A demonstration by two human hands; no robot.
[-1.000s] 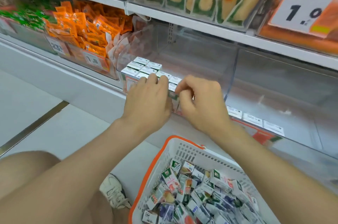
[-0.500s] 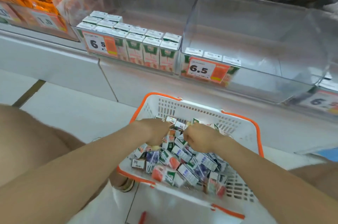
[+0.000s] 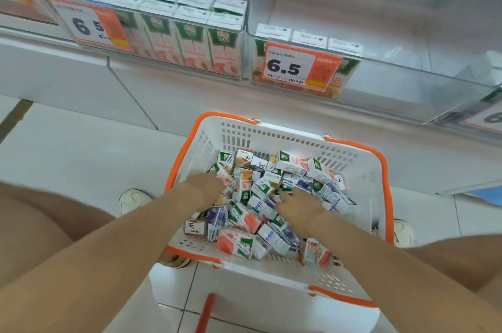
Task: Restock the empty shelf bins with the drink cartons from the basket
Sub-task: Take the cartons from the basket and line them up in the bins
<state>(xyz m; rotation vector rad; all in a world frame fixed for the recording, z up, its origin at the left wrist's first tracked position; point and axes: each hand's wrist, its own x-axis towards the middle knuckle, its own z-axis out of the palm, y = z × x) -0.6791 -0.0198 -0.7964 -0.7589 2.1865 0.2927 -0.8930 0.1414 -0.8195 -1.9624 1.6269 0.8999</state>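
A white basket (image 3: pixel 361 186) with an orange rim stands on the floor in front of me, holding several small drink cartons (image 3: pixel 262 188) in a loose heap. My left hand (image 3: pixel 202 190) reaches into the left side of the heap, its fingertips hidden against a pink-and-white carton (image 3: pixel 226 180). My right hand (image 3: pixel 300 206) lies on the middle of the heap with fingers spread over the cartons. Above, the left shelf bin (image 3: pixel 245 1) holds rows of upright cartons (image 3: pixel 190 39). The right shelf bin (image 3: pixel 407 74) holds three cartons (image 3: pixel 308 38) at its front left.
Price tags reading 6.5 hang on the left bin (image 3: pixel 91 25) and the right bin (image 3: pixel 296 68). My knees flank the basket and my shoes (image 3: pixel 133 199) rest on the white tile floor. A loose orange basket handle (image 3: pixel 206 311) lies near me.
Both hands left the front of the left shelf bin and dropped into the basket. Since then the view has moved closer over the basket and my right hand has spread out on the cartons.
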